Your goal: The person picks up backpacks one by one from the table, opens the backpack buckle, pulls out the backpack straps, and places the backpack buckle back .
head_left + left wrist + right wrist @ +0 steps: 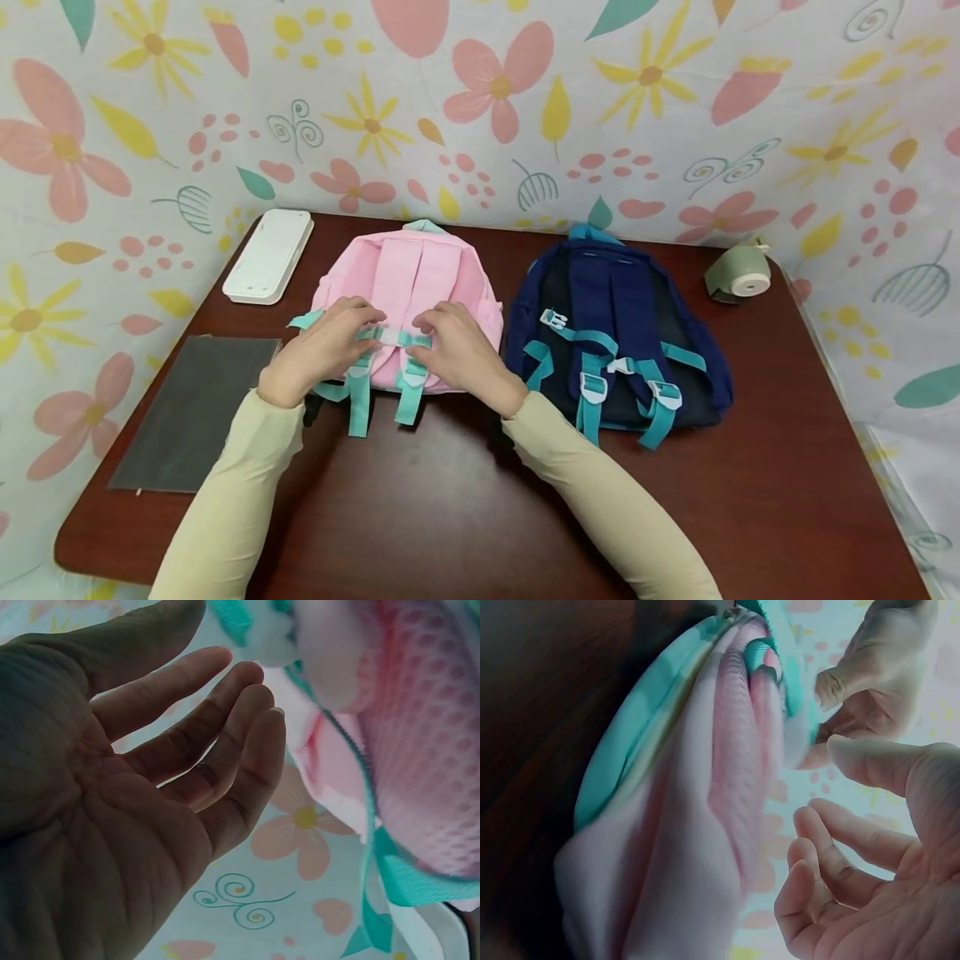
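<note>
Pink backpack (397, 275), contents hidden, hands (326, 343) (461, 348) over teal straps (360, 407), navy backpack (636, 292) beside

Room before pink backpack (397, 279); navy backpack (633, 292) apparently leaves scant side gap.

Pink backpack (397, 283), teal straps (359, 407), navy backpack (637, 292), flower-patterned backdrop (420, 108)

A white wall covering (588, 117), printed with pink flowers (498, 86), yellow daisies (371, 126) and teal leaves (255, 183), stands behind the counter (600, 525) and along both sides. The counter's reddish-brown wooden top curves at its near left corner; soft light (431, 487) gleams across the near middle.
</note>
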`<state>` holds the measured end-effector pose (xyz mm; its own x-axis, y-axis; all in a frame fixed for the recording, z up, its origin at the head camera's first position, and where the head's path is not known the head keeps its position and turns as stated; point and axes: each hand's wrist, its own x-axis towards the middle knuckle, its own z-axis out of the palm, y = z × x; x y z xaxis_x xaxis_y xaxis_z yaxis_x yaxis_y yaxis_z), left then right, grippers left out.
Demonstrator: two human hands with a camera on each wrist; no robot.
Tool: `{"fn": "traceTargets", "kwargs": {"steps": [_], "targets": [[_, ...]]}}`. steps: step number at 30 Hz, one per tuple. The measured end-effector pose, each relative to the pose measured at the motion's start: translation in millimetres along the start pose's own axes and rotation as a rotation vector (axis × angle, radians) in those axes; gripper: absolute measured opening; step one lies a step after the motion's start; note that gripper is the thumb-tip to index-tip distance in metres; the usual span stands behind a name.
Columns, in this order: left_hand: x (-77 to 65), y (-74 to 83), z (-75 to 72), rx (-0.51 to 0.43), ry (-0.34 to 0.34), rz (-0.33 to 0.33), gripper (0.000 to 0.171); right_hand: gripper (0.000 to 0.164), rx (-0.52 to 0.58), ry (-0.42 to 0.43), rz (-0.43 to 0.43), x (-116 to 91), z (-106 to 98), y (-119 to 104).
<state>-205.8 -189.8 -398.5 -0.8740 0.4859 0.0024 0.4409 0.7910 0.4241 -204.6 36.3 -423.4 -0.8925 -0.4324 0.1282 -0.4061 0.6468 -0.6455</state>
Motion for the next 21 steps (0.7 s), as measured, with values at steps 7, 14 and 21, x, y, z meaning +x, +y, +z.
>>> {"fn": "traceTargets", "kwargs": {"steps": [7,14,21], "targets": [[9.5,-6.2,6.9,0.037,0.007,0.008,0.026,0.035,-0.071,-0.061,0.029,25.0,16.1,-2.0],[9.0,-12.1,15.4,0.036,0.005,0.007,0.022,0.029,-0.148,-0.084,0.02,33.1,28.7,-0.7],[8.4,-16.0,22.3,0.036,0.064,0.037,0.019,0.022,-0.099,-0.043,-0.011,33.1,32.9,5.0]]}}
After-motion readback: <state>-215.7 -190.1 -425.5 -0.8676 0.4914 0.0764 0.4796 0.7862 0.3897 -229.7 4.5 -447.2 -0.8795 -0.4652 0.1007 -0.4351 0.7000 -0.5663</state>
